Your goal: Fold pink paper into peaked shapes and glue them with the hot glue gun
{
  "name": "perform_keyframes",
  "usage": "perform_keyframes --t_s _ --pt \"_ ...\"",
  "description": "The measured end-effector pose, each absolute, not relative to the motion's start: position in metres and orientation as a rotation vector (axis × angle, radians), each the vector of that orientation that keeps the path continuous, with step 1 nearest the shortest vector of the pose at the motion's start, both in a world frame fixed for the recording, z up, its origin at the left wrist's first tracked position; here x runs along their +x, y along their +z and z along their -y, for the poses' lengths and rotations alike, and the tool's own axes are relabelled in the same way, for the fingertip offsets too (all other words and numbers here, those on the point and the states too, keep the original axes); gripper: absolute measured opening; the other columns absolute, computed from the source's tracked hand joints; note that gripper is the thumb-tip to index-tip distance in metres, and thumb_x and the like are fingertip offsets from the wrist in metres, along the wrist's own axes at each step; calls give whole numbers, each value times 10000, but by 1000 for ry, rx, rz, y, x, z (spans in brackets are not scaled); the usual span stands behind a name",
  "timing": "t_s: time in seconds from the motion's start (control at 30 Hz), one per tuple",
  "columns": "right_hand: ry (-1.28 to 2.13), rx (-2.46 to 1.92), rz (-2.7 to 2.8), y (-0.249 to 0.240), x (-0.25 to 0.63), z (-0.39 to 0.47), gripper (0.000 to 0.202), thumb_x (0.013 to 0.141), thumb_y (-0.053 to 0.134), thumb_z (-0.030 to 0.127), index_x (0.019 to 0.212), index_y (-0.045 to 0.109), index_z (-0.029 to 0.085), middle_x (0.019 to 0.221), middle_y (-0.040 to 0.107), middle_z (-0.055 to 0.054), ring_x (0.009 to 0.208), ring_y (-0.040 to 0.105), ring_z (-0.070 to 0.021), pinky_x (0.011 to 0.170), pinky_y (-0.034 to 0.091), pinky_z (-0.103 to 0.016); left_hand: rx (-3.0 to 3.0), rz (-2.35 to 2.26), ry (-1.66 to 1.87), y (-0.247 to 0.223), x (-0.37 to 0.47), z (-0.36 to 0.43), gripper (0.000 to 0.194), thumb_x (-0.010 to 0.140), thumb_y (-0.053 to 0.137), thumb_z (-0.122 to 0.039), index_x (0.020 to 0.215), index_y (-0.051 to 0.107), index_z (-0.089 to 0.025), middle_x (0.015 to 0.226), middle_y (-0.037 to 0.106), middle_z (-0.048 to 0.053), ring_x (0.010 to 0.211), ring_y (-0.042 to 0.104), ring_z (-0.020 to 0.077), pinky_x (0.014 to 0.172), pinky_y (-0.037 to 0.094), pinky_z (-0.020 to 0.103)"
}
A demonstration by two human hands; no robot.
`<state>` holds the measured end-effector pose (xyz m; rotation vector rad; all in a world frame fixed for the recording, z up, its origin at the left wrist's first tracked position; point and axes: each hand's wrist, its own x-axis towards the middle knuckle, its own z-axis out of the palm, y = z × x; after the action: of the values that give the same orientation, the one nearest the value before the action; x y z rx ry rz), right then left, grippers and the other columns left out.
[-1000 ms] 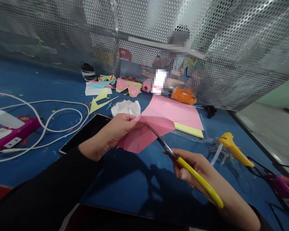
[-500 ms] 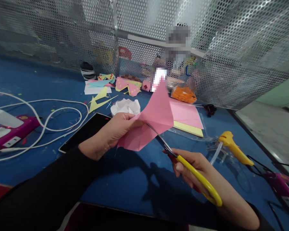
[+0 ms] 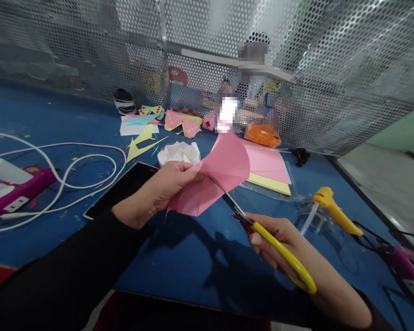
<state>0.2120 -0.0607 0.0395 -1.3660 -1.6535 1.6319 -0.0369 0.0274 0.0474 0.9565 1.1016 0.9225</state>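
A sheet of pink paper (image 3: 227, 158) is pinched along its left side by my left hand (image 3: 169, 186), above the blue table (image 3: 179, 271). Its upper part curls over and its lower part hangs in a fold. In my right hand (image 3: 276, 239) are scissors (image 3: 279, 250) with yellow and red handles. Their blades point up and left and lie against the paper's middle, with the tips at a cut close to my left fingers. Part of the blades is hidden by the paper.
A yellow glue gun (image 3: 334, 211) lies on the right. Pink and yellow sheets (image 3: 272, 161) and an orange packet (image 3: 262, 134) are behind. Left are a dark tablet (image 3: 124, 191), a white cable (image 3: 83, 145) and a purple power strip (image 3: 24, 186). Crumpled white paper (image 3: 179, 152) sits beyond my left hand.
The paper's upper part, which stood up in a point, has curled down and to the right. Both hands and the scissors have stayed nearly in place.
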Motion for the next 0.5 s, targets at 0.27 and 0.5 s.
perform_keyframes --t_s 0.27,0.5 --pt "1625 -1351 1662 39 212 61 424 845 651 588 927 631 172 602 457 75 413 376 -25 366 258 -155 981 -1108 921 48 -35 -25 277 551 884 -307 742 767 -143 657 725 61 580 625 152 531 454 239" --pt "1622 -1365 1658 38 212 61 419 835 663 579 932 640 172 598 456 75 408 372 -26 364 271 -156 1009 -1169 952 46 -37 -27 205 619 819 -318 735 767 -158 719 752 74 597 646 170 548 482 263"
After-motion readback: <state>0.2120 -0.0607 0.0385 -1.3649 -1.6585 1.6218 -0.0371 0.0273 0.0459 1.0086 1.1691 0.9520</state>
